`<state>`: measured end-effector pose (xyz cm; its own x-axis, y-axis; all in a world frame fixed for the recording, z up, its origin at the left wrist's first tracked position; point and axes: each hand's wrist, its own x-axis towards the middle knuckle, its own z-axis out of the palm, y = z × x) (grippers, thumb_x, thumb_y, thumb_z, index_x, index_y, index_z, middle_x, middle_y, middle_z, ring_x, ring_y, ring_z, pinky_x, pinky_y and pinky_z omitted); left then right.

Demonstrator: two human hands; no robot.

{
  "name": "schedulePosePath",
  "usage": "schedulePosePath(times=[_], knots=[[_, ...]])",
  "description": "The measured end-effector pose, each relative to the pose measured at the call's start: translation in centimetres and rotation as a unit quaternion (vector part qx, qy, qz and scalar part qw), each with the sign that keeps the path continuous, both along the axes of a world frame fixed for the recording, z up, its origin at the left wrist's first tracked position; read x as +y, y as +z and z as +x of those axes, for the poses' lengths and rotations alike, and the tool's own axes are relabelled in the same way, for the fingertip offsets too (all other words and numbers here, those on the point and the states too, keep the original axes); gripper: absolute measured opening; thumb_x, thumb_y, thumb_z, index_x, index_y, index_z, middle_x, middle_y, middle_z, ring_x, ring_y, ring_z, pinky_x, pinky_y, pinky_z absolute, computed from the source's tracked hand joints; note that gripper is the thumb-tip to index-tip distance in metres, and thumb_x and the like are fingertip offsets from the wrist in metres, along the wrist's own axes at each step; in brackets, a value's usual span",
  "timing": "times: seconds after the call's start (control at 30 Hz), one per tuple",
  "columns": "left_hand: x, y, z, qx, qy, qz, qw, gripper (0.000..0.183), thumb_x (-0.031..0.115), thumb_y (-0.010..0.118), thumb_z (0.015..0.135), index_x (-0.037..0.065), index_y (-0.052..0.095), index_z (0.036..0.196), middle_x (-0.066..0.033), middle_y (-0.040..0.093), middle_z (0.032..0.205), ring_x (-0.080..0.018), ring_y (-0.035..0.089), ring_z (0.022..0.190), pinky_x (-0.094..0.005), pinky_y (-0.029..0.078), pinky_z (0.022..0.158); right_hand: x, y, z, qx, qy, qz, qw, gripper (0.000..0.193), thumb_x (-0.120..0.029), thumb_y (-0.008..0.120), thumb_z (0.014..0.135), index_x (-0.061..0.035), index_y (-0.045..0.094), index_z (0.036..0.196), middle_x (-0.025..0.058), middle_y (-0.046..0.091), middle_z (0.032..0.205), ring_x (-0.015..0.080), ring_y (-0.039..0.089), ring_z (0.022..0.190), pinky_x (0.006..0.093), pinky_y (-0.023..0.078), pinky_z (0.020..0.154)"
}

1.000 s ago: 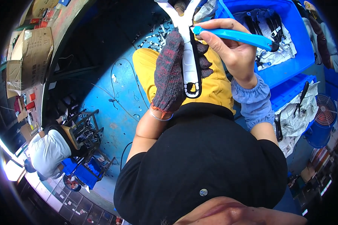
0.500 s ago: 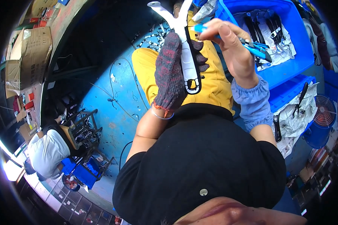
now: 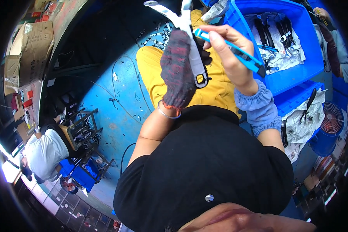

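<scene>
My left hand (image 3: pixel 177 63), in a dark red-and-black knit glove, is wrapped round a Y-shaped part (image 3: pixel 198 63). This part is pale metal with a black edge, has a slot at its near end, and its two arms point away from me. My right hand (image 3: pixel 237 65), bare with a light blue sleeve cover at the wrist, grips a blue utility knife (image 3: pixel 248 58). The knife's front end is beside the part's upper shaft; I cannot tell whether the blade touches it.
To the right, a blue bin (image 3: pixel 315 73) holds black-handled pieces (image 3: pixel 284 29) on paper. Below it lie paper with black parts (image 3: pixel 308 106) and a fan (image 3: pixel 332 118). Scraps (image 3: pixel 158 38) litter the floor ahead. A co-worker (image 3: pixel 46 154) sits at left, below a cardboard box (image 3: pixel 33 50).
My right hand has turned the knife so its front end lies by the part, its fingers now closed round the body. The Y-shaped part has shifted slightly up and tilted.
</scene>
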<state>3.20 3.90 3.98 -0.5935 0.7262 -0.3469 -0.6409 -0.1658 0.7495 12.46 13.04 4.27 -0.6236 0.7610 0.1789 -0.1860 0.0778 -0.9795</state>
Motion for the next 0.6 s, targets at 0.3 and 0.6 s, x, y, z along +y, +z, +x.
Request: schedulePosePath(times=[0.3, 0.6], knots=[[1.1, 0.2, -4.6, 0.024, 0.08, 0.026, 0.996, 0.044, 0.042, 0.049, 0.096, 0.006, 0.052, 0.122, -0.0142, 0.065, 0.1, -0.0203, 0.063, 0.075, -0.0324, 0.054, 0.069, -4.1, -1.2, 3.1, -0.051, 0.229, 0.091, 0.968, 0.018, -0.008, 0.059, 0.087, -0.0003, 0.068, 0.101, 0.0075, 0.062, 0.082, 0.0147, 0.06, 0.078, 0.0275, 0.047, 0.071], [-1.3, 4.6, -0.6, -0.034, -0.182, -0.039, 0.982, 0.045, 0.039, 0.059, 0.091, 0.005, 0.059, 0.12, -0.0024, 0.063, 0.091, -0.0116, 0.059, 0.078, -0.0234, 0.049, 0.068, 3.0, 1.9, 2.1, 0.021, -0.001, 0.289, 0.957, 0.024, -0.004, 0.072, 0.079, 0.002, 0.068, 0.101, 0.0155, 0.067, 0.098, 0.0249, 0.066, 0.091, 0.0297, 0.051, 0.081]])
